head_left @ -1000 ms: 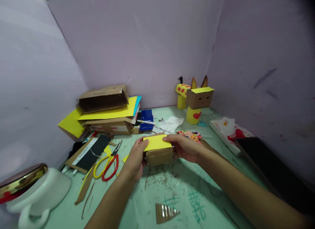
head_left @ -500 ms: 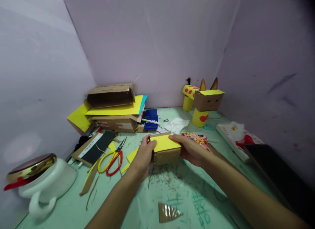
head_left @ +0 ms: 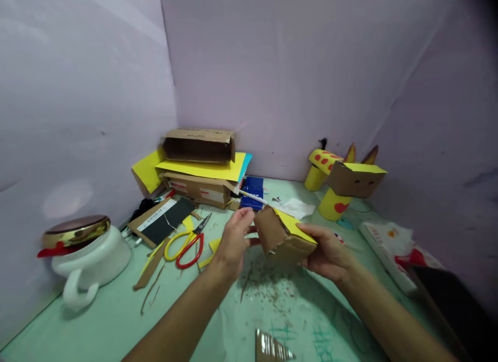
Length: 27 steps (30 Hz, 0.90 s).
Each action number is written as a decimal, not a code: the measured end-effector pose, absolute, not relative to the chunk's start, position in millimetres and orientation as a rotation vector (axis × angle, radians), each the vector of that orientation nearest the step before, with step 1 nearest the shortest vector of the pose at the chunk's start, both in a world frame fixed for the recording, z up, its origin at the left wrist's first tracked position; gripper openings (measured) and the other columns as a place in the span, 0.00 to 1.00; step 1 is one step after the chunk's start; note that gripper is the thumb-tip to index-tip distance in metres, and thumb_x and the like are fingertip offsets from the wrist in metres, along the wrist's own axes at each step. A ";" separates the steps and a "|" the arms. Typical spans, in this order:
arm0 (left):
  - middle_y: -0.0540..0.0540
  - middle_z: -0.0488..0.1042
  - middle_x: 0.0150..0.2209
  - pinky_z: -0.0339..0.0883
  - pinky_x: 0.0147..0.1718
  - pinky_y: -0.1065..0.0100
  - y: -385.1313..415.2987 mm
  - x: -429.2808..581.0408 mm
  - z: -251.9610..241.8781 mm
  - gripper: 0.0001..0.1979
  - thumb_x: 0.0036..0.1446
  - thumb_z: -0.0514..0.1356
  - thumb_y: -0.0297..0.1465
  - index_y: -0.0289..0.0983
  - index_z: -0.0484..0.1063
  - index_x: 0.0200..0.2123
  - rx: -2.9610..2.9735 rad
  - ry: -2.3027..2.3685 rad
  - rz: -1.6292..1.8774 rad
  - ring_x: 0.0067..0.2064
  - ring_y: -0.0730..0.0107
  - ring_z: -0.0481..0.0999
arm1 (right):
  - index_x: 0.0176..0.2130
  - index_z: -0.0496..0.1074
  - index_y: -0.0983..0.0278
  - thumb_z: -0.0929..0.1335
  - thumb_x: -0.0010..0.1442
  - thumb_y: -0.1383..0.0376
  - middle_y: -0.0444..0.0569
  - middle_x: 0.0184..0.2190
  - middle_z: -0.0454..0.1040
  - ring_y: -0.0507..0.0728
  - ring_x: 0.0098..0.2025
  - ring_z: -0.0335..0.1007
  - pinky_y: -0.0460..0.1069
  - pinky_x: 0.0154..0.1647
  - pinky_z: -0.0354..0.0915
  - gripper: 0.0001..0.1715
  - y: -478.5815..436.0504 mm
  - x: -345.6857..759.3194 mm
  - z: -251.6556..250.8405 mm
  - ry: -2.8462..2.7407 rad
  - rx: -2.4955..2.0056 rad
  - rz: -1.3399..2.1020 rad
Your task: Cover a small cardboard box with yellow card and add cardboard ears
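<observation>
A small cardboard box with a yellow paper top is tilted up above the green table. My right hand grips its right end from below. My left hand pinches its left side with fingers curled on the cardboard edge. Red and yellow scissors lie just left of my left hand.
A cardboard animal figure and a spotted yellow figure stand at the back right. Stacked cardboard boxes and yellow paper sit at the back left. A white lidded pot stands at left, a cardboard triangle near the front.
The box has been tipped up and turned, its left side now facing me. My head turned left, so everything slid to the right in view.
</observation>
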<state>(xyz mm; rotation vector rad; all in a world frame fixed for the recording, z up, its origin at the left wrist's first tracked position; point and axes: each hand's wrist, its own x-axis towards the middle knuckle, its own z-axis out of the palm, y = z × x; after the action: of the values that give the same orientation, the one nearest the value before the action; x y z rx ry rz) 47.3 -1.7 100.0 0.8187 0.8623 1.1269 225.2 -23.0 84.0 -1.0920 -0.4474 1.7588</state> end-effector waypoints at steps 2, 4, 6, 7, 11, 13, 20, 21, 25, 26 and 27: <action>0.49 0.71 0.27 0.64 0.25 0.73 2.8 43.0 98.0 0.06 0.44 0.61 0.30 0.35 0.69 0.27 0.797 0.898 1.254 0.28 0.75 0.70 | 0.41 0.70 0.66 0.64 0.52 0.68 0.49 0.24 0.79 0.56 0.25 0.75 0.49 0.27 0.69 0.15 -22.0 229.0 82.7 -0.411 -1.071 1.767; 0.51 0.69 0.22 0.61 0.23 0.75 7.9 39.3 94.7 0.05 0.40 0.61 0.28 0.34 0.68 0.23 0.783 0.905 1.290 0.23 0.78 0.67 | 0.39 0.71 0.66 0.64 0.51 0.67 0.49 0.25 0.79 0.56 0.26 0.75 0.50 0.29 0.70 0.14 -21.2 231.5 80.6 -0.398 -1.053 1.779; 0.51 0.67 0.18 0.57 0.18 0.76 12.2 36.1 91.9 0.05 0.37 0.61 0.28 0.33 0.68 0.20 0.778 0.900 1.278 0.19 0.80 0.63 | 0.37 0.72 0.66 0.65 0.50 0.67 0.49 0.25 0.79 0.56 0.26 0.75 0.50 0.30 0.70 0.13 -20.7 232.9 78.4 -0.401 -1.043 1.800; 0.52 0.66 0.16 0.54 0.16 0.77 13.8 34.6 91.2 0.04 0.36 0.61 0.28 0.33 0.68 0.19 0.776 0.896 1.269 0.17 0.81 0.62 | 0.37 0.72 0.66 0.65 0.49 0.66 0.48 0.24 0.79 0.56 0.26 0.75 0.50 0.31 0.69 0.13 -20.6 233.2 77.5 -0.403 -1.045 1.807; 0.56 0.58 0.13 0.40 0.11 0.77 15.6 30.7 92.6 0.05 0.36 0.57 0.29 0.36 0.62 0.15 0.773 0.861 1.220 0.12 0.84 0.53 | 0.34 0.73 0.65 0.66 0.49 0.64 0.48 0.23 0.78 0.56 0.25 0.74 0.50 0.29 0.68 0.11 -21.2 232.4 77.0 -0.419 -1.078 1.779; 0.57 0.53 0.11 0.36 0.11 0.77 14.4 30.9 94.4 0.08 0.36 0.55 0.29 0.37 0.57 0.13 0.782 0.847 1.189 0.11 0.85 0.48 | 0.33 0.73 0.65 0.66 0.50 0.63 0.47 0.21 0.78 0.55 0.21 0.71 0.50 0.26 0.67 0.10 -21.6 231.5 77.8 -0.443 -1.103 1.760; 0.59 0.45 0.10 0.33 0.12 0.76 11.3 36.2 93.9 0.20 0.45 0.58 0.34 0.40 0.49 0.12 0.811 0.947 1.203 0.12 0.84 0.42 | 0.32 0.74 0.64 0.66 0.50 0.61 0.47 0.19 0.75 0.55 0.19 0.68 0.50 0.27 0.65 0.11 -21.3 231.6 78.7 -0.529 -1.158 1.720; 0.59 0.45 0.10 0.34 0.12 0.76 11.7 36.5 93.3 0.22 0.46 0.59 0.36 0.40 0.48 0.12 0.812 0.977 1.222 0.12 0.84 0.42 | 0.31 0.74 0.64 0.66 0.49 0.61 0.46 0.19 0.75 0.54 0.19 0.67 0.50 0.27 0.65 0.11 -21.3 231.7 79.1 -0.517 -1.158 1.723; 0.56 0.59 0.15 0.48 0.14 0.77 12.1 37.0 92.6 0.11 0.44 0.64 0.32 0.37 0.63 0.19 0.850 1.025 1.235 0.17 0.81 0.57 | 0.34 0.73 0.64 0.66 0.50 0.63 0.47 0.21 0.77 0.55 0.21 0.69 0.50 0.27 0.66 0.11 -21.7 230.4 80.9 -0.453 -1.121 1.712; 0.54 0.65 0.19 0.54 0.17 0.77 11.5 37.1 92.8 0.08 0.43 0.64 0.31 0.37 0.67 0.24 0.861 1.013 1.207 0.20 0.78 0.63 | 0.35 0.73 0.64 0.66 0.50 0.64 0.47 0.23 0.78 0.55 0.23 0.71 0.50 0.29 0.66 0.11 -21.8 229.6 80.9 -0.453 -1.111 1.693; 0.51 0.70 0.24 0.58 0.20 0.75 10.6 37.3 93.1 0.10 0.42 0.65 0.31 0.37 0.70 0.30 0.871 0.992 1.164 0.25 0.75 0.68 | 0.36 0.73 0.64 0.66 0.49 0.65 0.47 0.25 0.78 0.56 0.25 0.72 0.50 0.30 0.67 0.12 -21.8 228.8 80.5 -0.462 -1.109 1.666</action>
<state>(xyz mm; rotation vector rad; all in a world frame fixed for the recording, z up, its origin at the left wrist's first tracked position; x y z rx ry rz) 37.3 10.6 93.1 0.8713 0.9921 1.1643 228.8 -21.8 80.5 -1.1094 -0.4621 1.6661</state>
